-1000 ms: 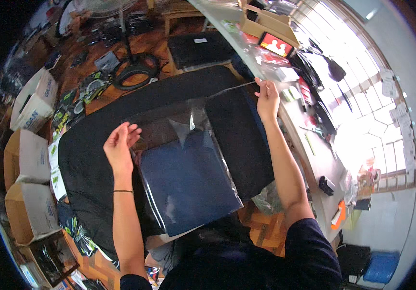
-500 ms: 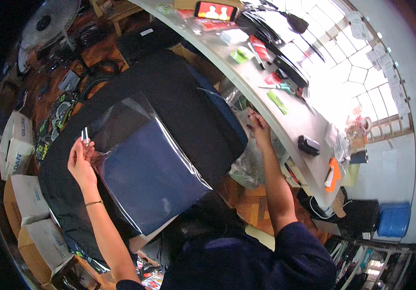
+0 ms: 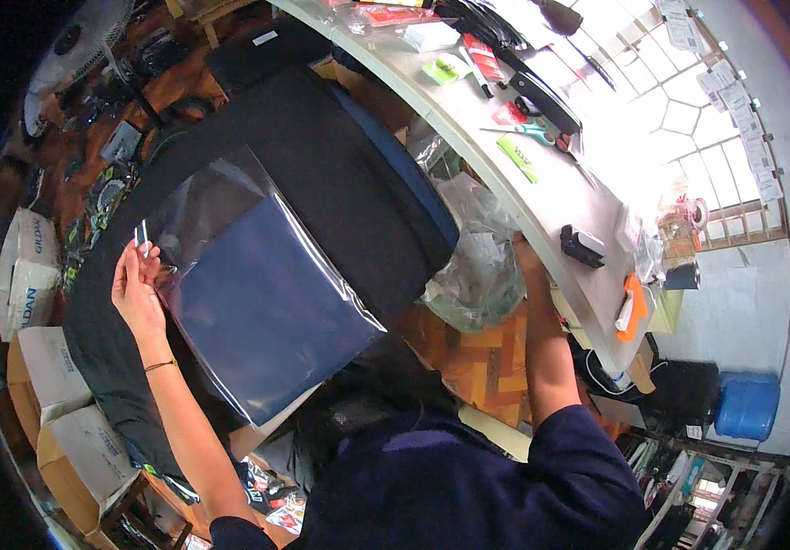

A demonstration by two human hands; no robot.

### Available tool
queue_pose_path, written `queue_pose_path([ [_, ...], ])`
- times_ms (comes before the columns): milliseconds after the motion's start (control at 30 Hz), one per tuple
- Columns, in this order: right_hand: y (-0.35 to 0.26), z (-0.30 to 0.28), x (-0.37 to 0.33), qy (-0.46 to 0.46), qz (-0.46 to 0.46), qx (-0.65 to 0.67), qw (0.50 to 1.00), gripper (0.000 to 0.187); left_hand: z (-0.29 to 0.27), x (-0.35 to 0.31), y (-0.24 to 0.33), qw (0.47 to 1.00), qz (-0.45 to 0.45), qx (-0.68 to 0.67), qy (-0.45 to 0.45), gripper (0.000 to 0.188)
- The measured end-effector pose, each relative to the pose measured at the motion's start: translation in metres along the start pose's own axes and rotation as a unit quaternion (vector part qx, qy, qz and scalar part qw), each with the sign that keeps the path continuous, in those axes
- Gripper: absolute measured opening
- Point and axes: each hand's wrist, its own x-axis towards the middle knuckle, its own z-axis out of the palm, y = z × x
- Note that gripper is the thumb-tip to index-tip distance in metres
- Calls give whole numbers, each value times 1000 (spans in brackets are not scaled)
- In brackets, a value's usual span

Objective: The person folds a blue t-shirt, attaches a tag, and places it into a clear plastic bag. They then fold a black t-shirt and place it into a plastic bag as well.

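On the black padded surface (image 3: 349, 211) lies a folded dark navy cloth (image 3: 271, 302) inside a clear plastic bag (image 3: 220, 192), whose glossy edges catch the light. The bag's upper part is flat and see-through. My left hand (image 3: 141, 298) is at the bag's left side, with thumb and fingers pinched on a thin shiny strip (image 3: 143, 238). My right hand (image 3: 525, 257) is down by the white table's edge, beside a clear plastic trash bag (image 3: 477, 275) hanging there. Its fingers are mostly hidden, so I cannot see if it holds anything.
The white table (image 3: 541, 220) slants along the right with scissors (image 3: 532, 134), a black stapler-like block (image 3: 583, 246) and an orange-handled tool (image 3: 631, 307). Cardboard boxes (image 3: 83, 454) stand at the left. A fan (image 3: 74, 46) is at the far left.
My right hand has dropped lower along the table's edge, beside the trash bag. My left hand keeps its pinch by the clear bag. The whole view has shifted slightly.
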Motion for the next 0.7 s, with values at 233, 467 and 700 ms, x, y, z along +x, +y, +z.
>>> queue_pose_path([
  [233, 6, -53, -30, -217, -56, 24, 974, 87, 0, 2, 1, 1000, -2, -14, -16, 32],
  [467, 21, -82, -71, -248, -115, -15, 962, 58, -2, 6, -3, 999, -7, -21, -33, 31],
  [700, 10, -110, -183, -216, -347, -28, 912, 61, -5, 9, -6, 999, -1, -13, -46, 31],
])
